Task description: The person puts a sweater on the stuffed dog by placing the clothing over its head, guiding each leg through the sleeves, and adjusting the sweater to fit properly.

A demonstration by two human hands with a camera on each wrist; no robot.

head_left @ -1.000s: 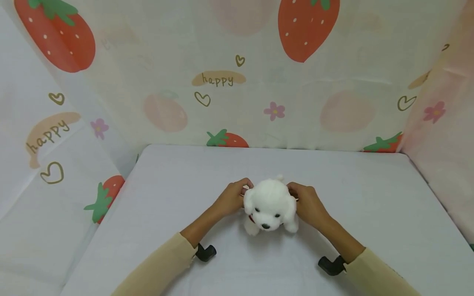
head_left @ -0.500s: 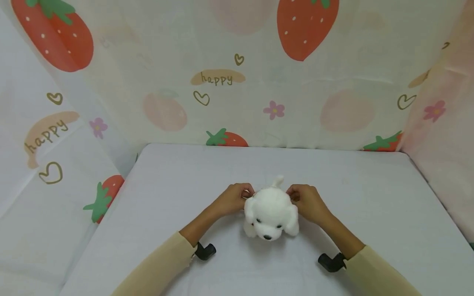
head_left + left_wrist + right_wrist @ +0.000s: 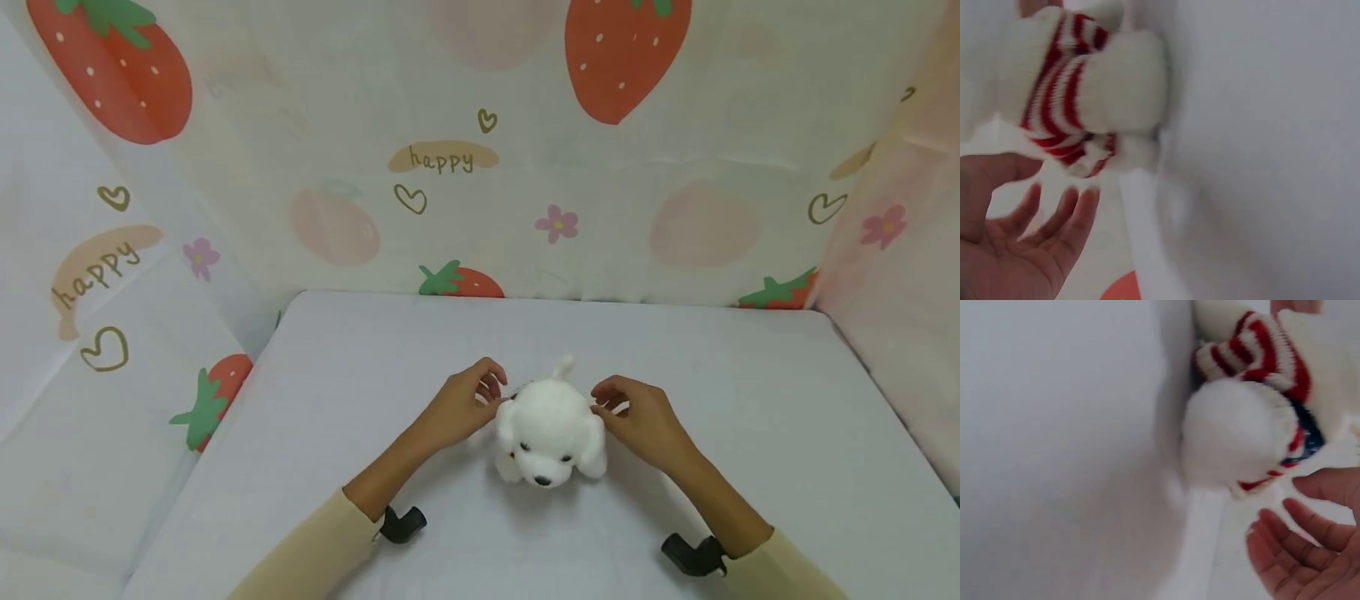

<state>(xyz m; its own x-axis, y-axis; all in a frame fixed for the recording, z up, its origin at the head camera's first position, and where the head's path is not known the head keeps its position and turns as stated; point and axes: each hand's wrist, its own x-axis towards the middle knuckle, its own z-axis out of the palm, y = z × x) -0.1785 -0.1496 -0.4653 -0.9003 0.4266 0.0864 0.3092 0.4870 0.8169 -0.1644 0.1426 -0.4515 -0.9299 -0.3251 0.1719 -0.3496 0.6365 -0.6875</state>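
Note:
A white plush dog [image 3: 551, 427] with drooping ears and a black nose stands on the white table, facing the person, its tail up behind its head. Both wrist views show its red-and-white striped knitted sweater [image 3: 1054, 103]; a dark blue patch [image 3: 1305, 434] shows on it in the right wrist view. My left hand [image 3: 463, 407] is at the dog's side by the ear, fingers loosely bent and spread, gripping nothing. On the other side my right hand [image 3: 641, 421] stands likewise, thumb and fingers parted close to the sweater. The head hides most of the dog's body in the head view.
The white-covered table [image 3: 360, 350] reaches back to a cloth wall [image 3: 622, 175] printed with strawberries, hearts and flowers. Similar cloth hangs at the left and right. Black wrist mounts [image 3: 403, 525] stick out below the beige sleeves [image 3: 315, 542].
The dog's head has come down and toward the person, showing more tail. Both hands, earlier pinching at its sides, have let go and spread outward.

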